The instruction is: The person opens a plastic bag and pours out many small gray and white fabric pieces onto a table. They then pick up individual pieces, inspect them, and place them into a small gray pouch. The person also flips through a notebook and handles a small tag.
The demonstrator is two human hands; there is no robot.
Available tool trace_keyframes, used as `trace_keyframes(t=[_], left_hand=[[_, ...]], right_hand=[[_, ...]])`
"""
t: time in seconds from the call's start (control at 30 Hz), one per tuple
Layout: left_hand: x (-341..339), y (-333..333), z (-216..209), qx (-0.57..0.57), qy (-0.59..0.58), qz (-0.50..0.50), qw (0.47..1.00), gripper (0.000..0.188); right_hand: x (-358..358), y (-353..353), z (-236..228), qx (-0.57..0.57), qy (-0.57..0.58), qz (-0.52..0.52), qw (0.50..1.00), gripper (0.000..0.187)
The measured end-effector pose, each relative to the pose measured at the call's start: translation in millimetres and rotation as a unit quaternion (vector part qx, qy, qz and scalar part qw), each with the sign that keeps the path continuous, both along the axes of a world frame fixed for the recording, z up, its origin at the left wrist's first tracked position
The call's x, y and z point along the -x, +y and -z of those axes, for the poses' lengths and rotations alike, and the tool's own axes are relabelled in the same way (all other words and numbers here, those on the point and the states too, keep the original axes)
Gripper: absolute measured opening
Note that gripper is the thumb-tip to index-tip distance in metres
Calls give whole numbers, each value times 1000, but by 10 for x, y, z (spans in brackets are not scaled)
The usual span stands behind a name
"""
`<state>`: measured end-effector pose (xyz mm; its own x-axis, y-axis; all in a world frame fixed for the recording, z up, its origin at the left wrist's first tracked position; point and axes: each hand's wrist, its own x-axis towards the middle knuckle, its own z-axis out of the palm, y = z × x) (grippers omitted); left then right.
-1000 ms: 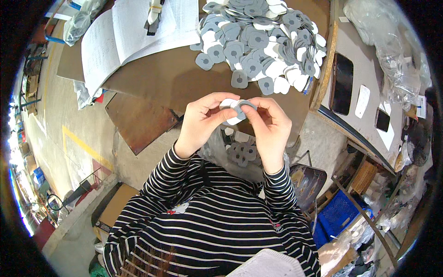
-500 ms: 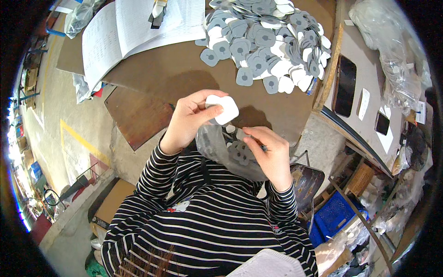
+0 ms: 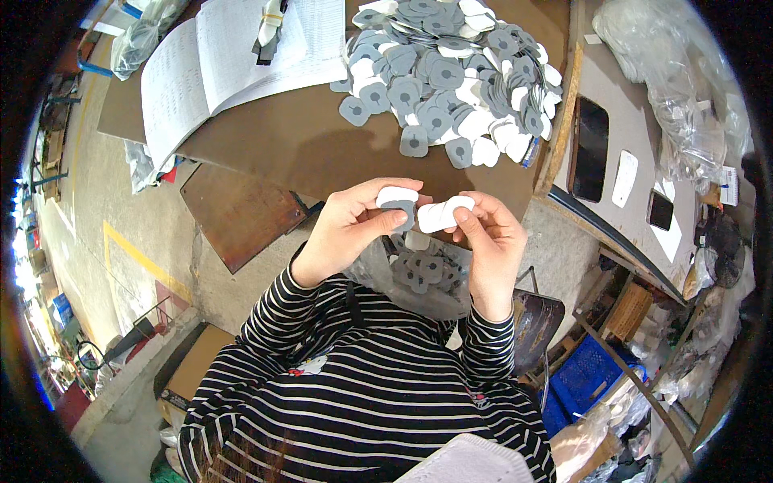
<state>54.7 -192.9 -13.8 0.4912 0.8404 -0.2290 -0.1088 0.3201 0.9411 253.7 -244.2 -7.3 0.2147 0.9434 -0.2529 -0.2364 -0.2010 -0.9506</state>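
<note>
Between the thumb and fingers of my left hand (image 3: pixel 350 225) are a few small foam pads (image 3: pixel 400 211), white on one side and grey on the other. My right hand (image 3: pixel 493 241) pinches a couple of white pads (image 3: pixel 441 214) close beside them. Both hands are raised in front of the table's near edge. Below them, a clear plastic bag (image 3: pixel 378 268) on my lap holds several grey pads (image 3: pixel 423 272). On the table lies a large heap of grey and white pads (image 3: pixel 439 72), each grey one with a darker keyhole-like mark.
An open paper notebook (image 3: pixel 181 80) lies on the brown table (image 3: pixel 274 141), with a banded bundle of strips (image 3: pixel 270 36) on it. To the right, a side table carries a black phone (image 3: pixel 590 149) and plastic bags (image 3: pixel 652 72). A blue crate (image 3: pixel 586 374) stands low at right.
My right hand has risen from beside the bag and now holds white pads. In my left hand, a grey face now shows under the white one. The view has shifted slightly.
</note>
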Motion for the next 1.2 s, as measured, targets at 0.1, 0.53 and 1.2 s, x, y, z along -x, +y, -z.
trace_keyframes(t=[0.1, 0.53, 1.2], left_hand=[[-7, 2, -59, 95, -8, 4, 995, 38], [139, 8, -3, 77, 71, -96, 990, 28], [-84, -127, -31, 131, 7, -58, 990, 29]], right_hand=[[-50, -33, 38, 1, 11, -1, 1000, 20], [-43, -241, 30, -10, -193, -62, 979, 24], [229, -72, 13, -65, -271, -29, 960, 9]])
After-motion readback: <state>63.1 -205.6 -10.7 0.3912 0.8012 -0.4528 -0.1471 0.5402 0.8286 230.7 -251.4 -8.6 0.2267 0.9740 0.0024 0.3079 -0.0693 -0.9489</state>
